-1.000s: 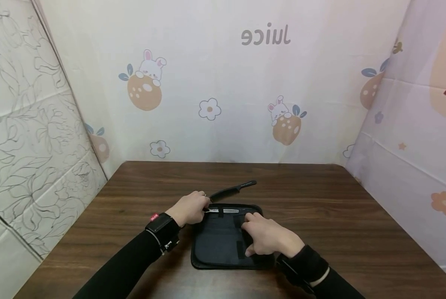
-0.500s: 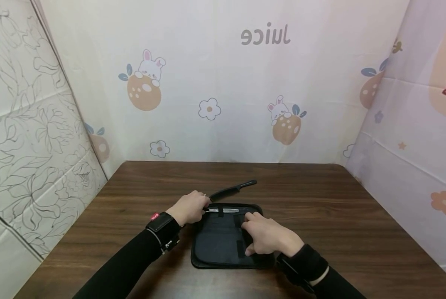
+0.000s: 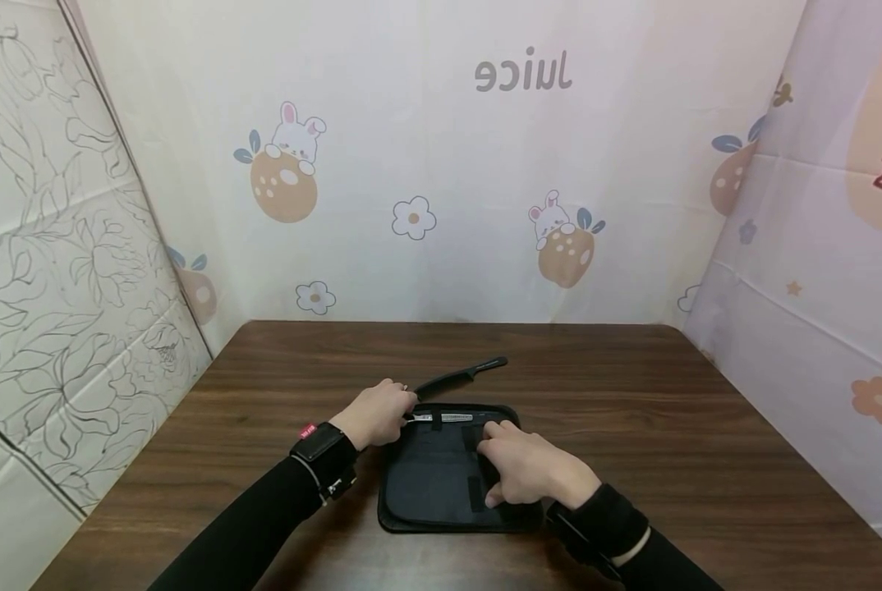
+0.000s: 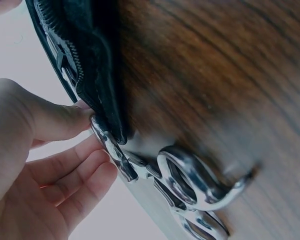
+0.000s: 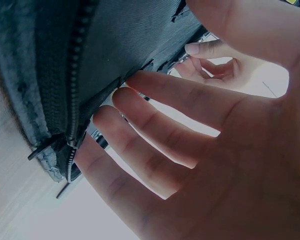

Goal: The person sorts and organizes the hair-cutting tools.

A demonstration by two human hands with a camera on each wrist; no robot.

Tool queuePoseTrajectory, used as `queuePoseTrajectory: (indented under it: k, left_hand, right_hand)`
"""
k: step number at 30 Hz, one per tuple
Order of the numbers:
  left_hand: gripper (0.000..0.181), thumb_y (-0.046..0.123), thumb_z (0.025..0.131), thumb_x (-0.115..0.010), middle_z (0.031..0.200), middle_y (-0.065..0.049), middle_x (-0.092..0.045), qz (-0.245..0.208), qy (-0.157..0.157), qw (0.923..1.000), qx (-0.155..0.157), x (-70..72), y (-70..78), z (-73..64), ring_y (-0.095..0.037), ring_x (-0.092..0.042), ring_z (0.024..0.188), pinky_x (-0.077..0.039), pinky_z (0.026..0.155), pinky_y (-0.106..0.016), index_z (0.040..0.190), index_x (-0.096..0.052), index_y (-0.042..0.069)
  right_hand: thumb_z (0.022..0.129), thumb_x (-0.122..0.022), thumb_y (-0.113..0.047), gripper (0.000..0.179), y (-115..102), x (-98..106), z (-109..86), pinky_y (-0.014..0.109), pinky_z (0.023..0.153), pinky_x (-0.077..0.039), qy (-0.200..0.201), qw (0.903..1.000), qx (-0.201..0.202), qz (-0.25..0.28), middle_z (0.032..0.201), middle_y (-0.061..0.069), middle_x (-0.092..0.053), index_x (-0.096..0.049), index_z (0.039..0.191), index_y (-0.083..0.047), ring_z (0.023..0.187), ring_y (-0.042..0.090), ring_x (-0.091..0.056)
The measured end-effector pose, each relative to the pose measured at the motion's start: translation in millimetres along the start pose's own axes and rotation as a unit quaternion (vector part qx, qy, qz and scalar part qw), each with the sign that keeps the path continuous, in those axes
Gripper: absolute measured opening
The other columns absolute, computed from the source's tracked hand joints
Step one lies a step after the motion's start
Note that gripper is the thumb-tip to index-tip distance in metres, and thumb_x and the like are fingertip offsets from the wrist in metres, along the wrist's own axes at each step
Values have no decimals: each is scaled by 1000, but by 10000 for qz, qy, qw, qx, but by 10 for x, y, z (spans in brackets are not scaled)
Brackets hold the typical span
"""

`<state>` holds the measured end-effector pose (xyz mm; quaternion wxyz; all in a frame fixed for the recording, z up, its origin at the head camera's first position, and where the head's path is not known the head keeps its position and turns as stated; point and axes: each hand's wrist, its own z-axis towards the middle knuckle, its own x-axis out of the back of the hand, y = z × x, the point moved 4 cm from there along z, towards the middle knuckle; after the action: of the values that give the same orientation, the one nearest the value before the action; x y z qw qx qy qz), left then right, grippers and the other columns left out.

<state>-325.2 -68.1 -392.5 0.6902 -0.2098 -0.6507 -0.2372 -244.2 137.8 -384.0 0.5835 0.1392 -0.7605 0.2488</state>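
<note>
A black zippered case (image 3: 429,492) lies open and flat on the dark wood table. Along its far edge, a black strap crosses silver scissors (image 3: 457,418). At the case's far left corner, my left hand (image 3: 378,414) pinches the shiny handle ring (image 4: 107,142) of these scissors between thumb and fingers. Beyond that ring, the left wrist view shows a second silver scissors handle (image 4: 205,200), hidden in the head view. My right hand (image 3: 525,464) spreads over the case's right side. Seen from the right wrist, its fairly straight fingertips (image 5: 140,79) touch the dark lining beside the zipper (image 5: 75,75).
Just behind the case, a black comb (image 3: 448,382) lies slanted, its handle toward the back right. The wood table (image 3: 633,386) extends on both sides and meets a printed curtain (image 3: 426,279) at the back, with more sheeting at left and right.
</note>
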Motion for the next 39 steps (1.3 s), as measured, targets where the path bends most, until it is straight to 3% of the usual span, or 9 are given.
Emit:
queuePoseTrajectory:
  k: [19,39]
  left_hand:
    - [8,9,91,-76,91,-3,-62,-48,42,9999,-88,24,61,19,-26,-59,92,-51,78,-39,96,-70,11]
    - [7,12,94,-74,97,-5,-62,-84,-73,9999,-38,-16,154,52,-26,-59,95,-52,80,-38,100,-70,12]
  right_hand:
    - [81,-88,-29,52,11,-2,-8,32,69,-42,42,10000,-21,-67,106,-5,-49,-69,124,-6,93,15,-41]
    - [82,-87,-30,50,-2,-2,-20,32,69,-42,26,10000,4,-69,105,-5,-48,-69,122,-7,92,15,-42]
